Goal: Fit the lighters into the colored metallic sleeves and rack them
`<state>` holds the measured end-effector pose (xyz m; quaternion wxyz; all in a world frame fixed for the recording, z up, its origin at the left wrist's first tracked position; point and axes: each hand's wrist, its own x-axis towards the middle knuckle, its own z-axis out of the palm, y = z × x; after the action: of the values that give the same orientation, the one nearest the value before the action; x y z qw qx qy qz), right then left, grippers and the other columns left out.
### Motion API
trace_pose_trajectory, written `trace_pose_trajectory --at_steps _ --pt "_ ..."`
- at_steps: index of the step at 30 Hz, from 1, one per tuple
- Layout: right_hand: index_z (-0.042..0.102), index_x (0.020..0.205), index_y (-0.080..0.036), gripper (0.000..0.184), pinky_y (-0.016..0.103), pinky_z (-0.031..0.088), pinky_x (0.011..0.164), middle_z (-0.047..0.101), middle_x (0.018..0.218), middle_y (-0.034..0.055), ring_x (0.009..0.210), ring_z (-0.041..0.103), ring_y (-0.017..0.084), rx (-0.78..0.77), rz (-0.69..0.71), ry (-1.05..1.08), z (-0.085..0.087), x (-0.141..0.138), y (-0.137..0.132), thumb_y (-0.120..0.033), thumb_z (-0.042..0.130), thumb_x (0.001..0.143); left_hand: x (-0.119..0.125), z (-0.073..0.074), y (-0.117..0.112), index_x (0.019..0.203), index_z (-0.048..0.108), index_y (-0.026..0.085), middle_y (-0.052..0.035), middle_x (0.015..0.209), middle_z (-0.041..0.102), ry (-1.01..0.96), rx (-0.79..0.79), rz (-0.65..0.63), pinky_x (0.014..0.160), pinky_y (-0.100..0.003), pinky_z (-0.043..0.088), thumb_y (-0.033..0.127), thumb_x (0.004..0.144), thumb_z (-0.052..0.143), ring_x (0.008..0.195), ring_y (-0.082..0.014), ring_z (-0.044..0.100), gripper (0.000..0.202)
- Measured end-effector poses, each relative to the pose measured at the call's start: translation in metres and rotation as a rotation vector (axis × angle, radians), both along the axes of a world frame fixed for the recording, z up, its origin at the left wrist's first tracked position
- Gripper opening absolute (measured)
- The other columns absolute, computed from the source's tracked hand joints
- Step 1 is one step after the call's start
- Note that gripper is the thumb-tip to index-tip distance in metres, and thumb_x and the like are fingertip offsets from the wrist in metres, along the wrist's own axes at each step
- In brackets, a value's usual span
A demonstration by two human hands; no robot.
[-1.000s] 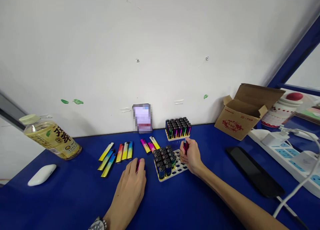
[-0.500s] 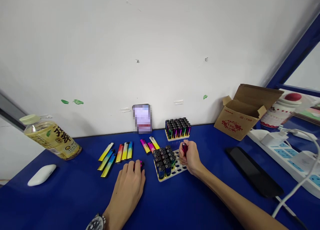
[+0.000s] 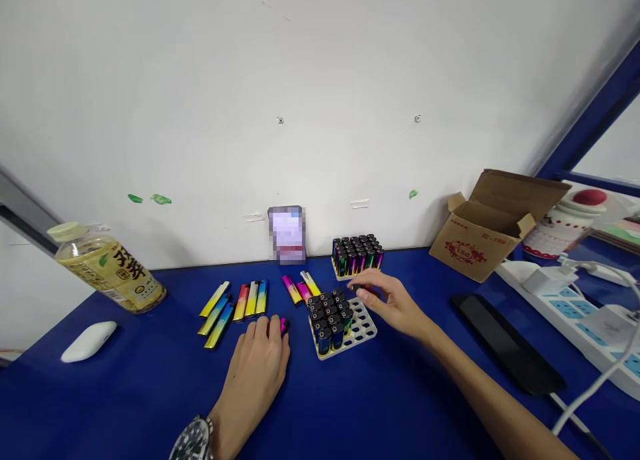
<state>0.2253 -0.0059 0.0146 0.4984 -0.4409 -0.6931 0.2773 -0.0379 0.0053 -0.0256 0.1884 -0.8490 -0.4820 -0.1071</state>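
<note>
My left hand (image 3: pixel 261 353) lies palm down on the table, fingers curled over a pink cylinder with a dark end (image 3: pixel 284 325); most of it is hidden. To its right, a white tray with round holes (image 3: pixel 367 332) holds several upright, shiny, battery-like cylinders (image 3: pixel 330 320) with black tops, on its left side. My right hand (image 3: pixel 387 303) is over the tray's back right corner. Its thumb and fingers are closed on a black-topped cylinder (image 3: pixel 356 288), of which only the dark end shows. Several slim yellow, blue, red and pink cylinders (image 3: pixel 250 300) lie behind my left hand.
A second filled tray (image 3: pixel 357 257) stands by the wall, next to a phone (image 3: pixel 287 237). On the right are an open cardboard box (image 3: pixel 473 247), a black power bank (image 3: pixel 507 343) and a power strip (image 3: pixel 575 313). A drink bottle (image 3: pixel 113 267) and white mouse (image 3: pixel 89 341) are at left.
My right hand has turned and shifted to the tray's back right corner; the cylinder's reddish side no longer shows. My left hand stays in place over the pink cylinder.
</note>
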Motion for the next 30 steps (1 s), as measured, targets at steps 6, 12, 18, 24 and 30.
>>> trace_pose_trajectory --at_steps 6,12,18,24,30 --pt "0.072 0.084 -0.013 0.021 0.026 0.046 0.052 0.066 0.065 0.0055 0.054 0.059 0.015 -0.047 0.115 -0.074 0.001 0.005 -0.007 -0.033 0.064 0.081 0.000 0.002 0.000 0.085 0.055 0.015 -0.0077 0.075 0.057 -0.114 -0.077 -0.016 0.064 -0.036 0.047 0.019 0.093 0.030 0.068 -0.0221 0.056 0.027" --pt "0.070 0.085 -0.011 0.018 0.026 0.049 0.050 0.069 0.062 0.0068 0.050 0.065 0.018 -0.005 0.130 -0.063 -0.003 -0.001 -0.010 -0.027 0.064 0.080 -0.003 0.001 0.001 0.094 0.050 0.017 -0.0097 0.086 0.060 -0.306 -0.203 -0.072 0.068 -0.037 0.051 0.028 0.095 0.032 0.080 -0.0243 0.061 0.022" --pt "0.072 0.085 -0.014 0.016 0.025 0.050 0.051 0.071 0.062 0.0060 0.051 0.065 0.017 0.113 0.104 -0.137 0.000 -0.003 -0.014 -0.026 0.062 0.082 0.000 0.004 0.000 0.105 0.048 0.016 -0.0082 0.089 0.061 -0.429 -0.210 -0.124 0.072 -0.038 0.052 0.034 0.095 0.034 0.082 -0.0233 0.062 0.025" --pt "0.072 0.093 -0.015 0.019 0.028 0.048 0.055 0.071 0.075 0.0090 0.060 0.061 0.016 0.186 0.123 -0.281 0.005 -0.005 -0.018 -0.026 0.061 0.083 0.003 0.010 -0.004 0.104 0.050 0.017 -0.0067 0.087 0.061 -0.490 -0.169 -0.131 0.072 -0.036 0.053 0.039 0.095 0.037 0.080 -0.0221 0.064 0.027" --pt "0.067 0.106 -0.017 0.024 0.024 0.045 0.051 0.063 0.066 0.0034 0.054 0.053 0.013 0.225 0.052 -0.291 -0.010 -0.016 -0.016 -0.023 0.054 0.087 0.004 0.011 -0.004 0.106 0.050 0.016 -0.0064 0.085 0.061 -0.509 -0.148 -0.164 0.070 -0.035 0.053 0.039 0.095 0.036 0.077 -0.0205 0.063 0.028"
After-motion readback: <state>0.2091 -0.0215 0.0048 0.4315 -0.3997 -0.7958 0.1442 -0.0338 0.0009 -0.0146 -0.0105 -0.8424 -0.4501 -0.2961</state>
